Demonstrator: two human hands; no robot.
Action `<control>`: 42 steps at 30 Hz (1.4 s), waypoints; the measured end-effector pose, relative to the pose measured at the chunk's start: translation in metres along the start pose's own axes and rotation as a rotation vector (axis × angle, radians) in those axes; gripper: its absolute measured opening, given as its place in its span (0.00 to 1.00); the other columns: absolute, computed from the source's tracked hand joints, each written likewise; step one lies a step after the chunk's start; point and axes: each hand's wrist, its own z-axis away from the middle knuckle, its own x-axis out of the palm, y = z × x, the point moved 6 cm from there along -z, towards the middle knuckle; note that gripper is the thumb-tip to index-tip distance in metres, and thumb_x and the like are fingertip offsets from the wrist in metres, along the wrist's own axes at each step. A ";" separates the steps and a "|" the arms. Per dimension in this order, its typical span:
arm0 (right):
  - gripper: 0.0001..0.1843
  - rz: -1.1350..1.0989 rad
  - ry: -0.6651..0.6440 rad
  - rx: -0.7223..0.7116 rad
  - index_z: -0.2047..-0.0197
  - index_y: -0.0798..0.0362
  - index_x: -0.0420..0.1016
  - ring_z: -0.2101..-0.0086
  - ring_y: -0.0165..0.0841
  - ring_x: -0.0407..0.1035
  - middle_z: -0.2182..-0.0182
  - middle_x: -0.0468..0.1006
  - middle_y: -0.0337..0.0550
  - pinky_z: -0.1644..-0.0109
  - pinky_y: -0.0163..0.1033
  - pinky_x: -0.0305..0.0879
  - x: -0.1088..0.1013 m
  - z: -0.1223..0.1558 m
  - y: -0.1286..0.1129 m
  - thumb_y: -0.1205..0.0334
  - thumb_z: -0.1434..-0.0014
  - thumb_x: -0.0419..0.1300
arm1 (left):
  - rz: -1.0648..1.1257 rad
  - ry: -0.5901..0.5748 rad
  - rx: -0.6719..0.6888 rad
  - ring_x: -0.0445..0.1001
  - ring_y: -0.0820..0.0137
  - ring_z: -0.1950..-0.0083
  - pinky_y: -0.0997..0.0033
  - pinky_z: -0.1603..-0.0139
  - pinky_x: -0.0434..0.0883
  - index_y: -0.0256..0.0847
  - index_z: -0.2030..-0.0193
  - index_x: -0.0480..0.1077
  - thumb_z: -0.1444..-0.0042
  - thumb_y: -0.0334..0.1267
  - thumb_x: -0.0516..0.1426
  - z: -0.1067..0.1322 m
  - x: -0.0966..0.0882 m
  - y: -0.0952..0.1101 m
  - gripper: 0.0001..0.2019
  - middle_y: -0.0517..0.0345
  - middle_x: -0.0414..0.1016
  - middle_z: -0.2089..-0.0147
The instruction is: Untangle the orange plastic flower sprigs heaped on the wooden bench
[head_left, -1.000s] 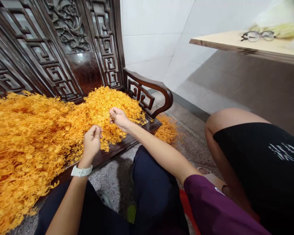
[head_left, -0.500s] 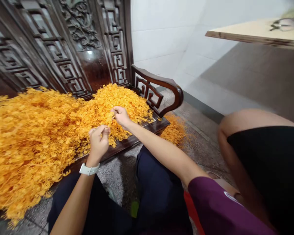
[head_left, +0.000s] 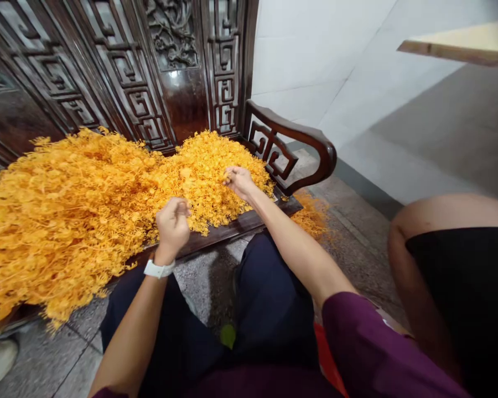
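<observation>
The hands have pulled apart! Left hand (head_left: 173, 228) curled, right hand (head_left: 240, 182) bent over the orange heap (head_left: 87, 204) on the bench (head_left: 219, 236); can't tell if either grips anything. Seemingly piece-by-piece sorting, calling for light fingertips.

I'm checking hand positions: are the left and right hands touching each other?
Apart. The head view shows orange strands in the gap between the left hand and right hand.

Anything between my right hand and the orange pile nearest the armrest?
Nothing visible is in the way: the right hand is over the front right of the orange pile. The armrest stands off to the right, not between them. Whether the fingers touch the pile isn't clear.
</observation>
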 end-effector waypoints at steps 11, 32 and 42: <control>0.12 -0.217 -0.502 0.244 0.66 0.51 0.76 0.70 0.32 0.72 0.69 0.80 0.45 0.66 0.36 0.73 0.032 0.059 -0.018 0.53 0.36 0.68 | 0.524 0.253 -0.470 0.57 0.76 0.80 0.75 0.77 0.64 0.41 0.65 0.72 0.36 0.50 0.64 -0.015 -0.034 -0.082 0.15 0.65 0.60 0.77; 0.11 0.143 -0.367 -0.132 0.52 0.52 0.76 0.69 0.29 0.67 0.63 0.77 0.43 0.66 0.36 0.64 0.049 0.071 -0.023 0.57 0.34 0.67 | 0.031 -0.215 -0.128 0.70 0.68 0.67 0.67 0.64 0.65 0.41 0.57 0.77 0.29 0.50 0.56 0.002 0.020 -0.029 0.15 0.56 0.75 0.66; 0.07 0.074 -0.276 -0.130 0.63 0.54 0.72 0.76 0.26 0.61 0.76 0.71 0.35 0.71 0.34 0.57 0.041 0.055 -0.017 0.68 0.38 0.68 | -0.312 -0.379 0.021 0.65 0.68 0.77 0.68 0.71 0.56 0.40 0.46 0.76 0.28 0.43 0.55 0.008 0.029 -0.018 0.14 0.61 0.70 0.75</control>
